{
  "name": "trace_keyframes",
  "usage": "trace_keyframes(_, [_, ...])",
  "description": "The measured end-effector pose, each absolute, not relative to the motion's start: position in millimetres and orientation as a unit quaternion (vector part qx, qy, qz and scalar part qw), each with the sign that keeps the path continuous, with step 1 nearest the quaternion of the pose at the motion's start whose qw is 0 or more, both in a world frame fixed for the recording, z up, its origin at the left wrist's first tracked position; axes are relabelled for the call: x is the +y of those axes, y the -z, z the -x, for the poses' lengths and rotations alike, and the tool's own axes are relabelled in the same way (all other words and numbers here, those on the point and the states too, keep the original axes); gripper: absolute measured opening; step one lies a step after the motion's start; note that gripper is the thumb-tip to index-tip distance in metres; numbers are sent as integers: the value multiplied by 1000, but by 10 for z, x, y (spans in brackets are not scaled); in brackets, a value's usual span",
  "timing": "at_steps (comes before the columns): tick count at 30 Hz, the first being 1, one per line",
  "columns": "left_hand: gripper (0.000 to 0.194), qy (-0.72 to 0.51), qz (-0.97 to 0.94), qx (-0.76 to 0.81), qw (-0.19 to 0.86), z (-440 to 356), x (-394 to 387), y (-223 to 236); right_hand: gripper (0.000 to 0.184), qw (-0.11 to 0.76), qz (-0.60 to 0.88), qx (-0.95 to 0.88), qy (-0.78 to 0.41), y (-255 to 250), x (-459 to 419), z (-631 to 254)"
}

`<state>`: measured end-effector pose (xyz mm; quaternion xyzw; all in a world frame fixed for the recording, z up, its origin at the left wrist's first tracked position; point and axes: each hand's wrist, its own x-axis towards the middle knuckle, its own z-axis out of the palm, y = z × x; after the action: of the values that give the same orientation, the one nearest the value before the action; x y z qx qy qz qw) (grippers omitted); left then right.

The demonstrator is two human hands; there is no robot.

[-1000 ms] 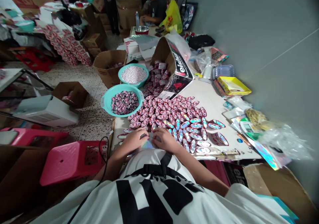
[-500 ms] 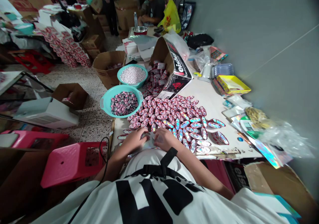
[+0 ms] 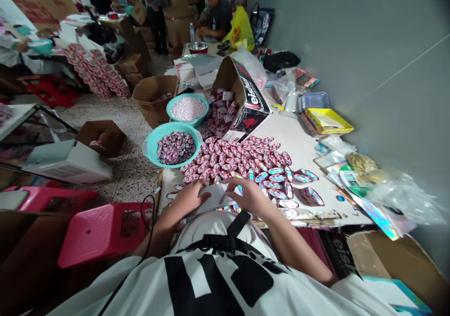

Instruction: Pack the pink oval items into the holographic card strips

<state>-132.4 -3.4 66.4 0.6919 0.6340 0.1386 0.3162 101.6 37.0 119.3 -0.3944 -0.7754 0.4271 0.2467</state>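
Close to my body, at the table's front edge, a white piece that looks like paper or thin card [image 3: 213, 197] is stretched between both hands. My left hand [image 3: 191, 196] pinches its left side with thumb and fingers. On the other side my right hand [image 3: 249, 197] grips it, the wrist bent inward. Just beyond my hands stand many small red-and-white oval boxes [image 3: 232, 160], packed tightly on the white table [image 3: 298, 133]. Those nearest me on the right show shiny, rainbow-like ovals inside; pink round pieces sit in many farther ones.
Left of the boxes are a turquoise basin [image 3: 149, 142] of pink and silver round pieces and another basin [image 3: 205, 114] of white bits. Behind lies a tipped carton [image 3: 251, 114] spilling small packs. A pink stool [image 3: 87, 236] stands at left; a person [image 3: 220, 18] sits beyond.
My right hand has moved right and up, away from my left, so more of the white piece shows between them. The view has shifted slightly.
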Motion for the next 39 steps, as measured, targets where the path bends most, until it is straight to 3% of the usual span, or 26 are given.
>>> trace_keyframes(5, [44, -153, -722, 610, 288, 1352, -63, -628, 14, 390, 424, -692, -436, -1330, 417, -1103])
trace_keyframes(7, [44, -149, -723, 616, 277, 1346, -64, -620, 16, 408, 421, -685, -432, -1267, 417, -1066])
trace_keyframes(11, [42, -140, -732, 616, 257, 1315, -66, -648, 17, 321, 415, -775, -353, -1032, 390, -896])
trace_keyframes(15, [33, -145, -746, 609, 228, 1289, -70, -731, 42, 180, 413, -859, -242, -820, 386, -723])
trace_keyframes(17, [28, -142, -747, 610, 220, 1288, -72, -772, 44, 152, 402, -878, -212, -753, 398, -673])
trace_keyframes(29, [12, -139, -717, 646, 220, 1334, -117, -745, 31, 163, 333, -904, -211, -705, 397, -648])
trace_keyframes(39, [12, -118, -713, 651, 230, 1591, -97, -617, 10, 206, 390, -809, -389, -639, 311, -759])
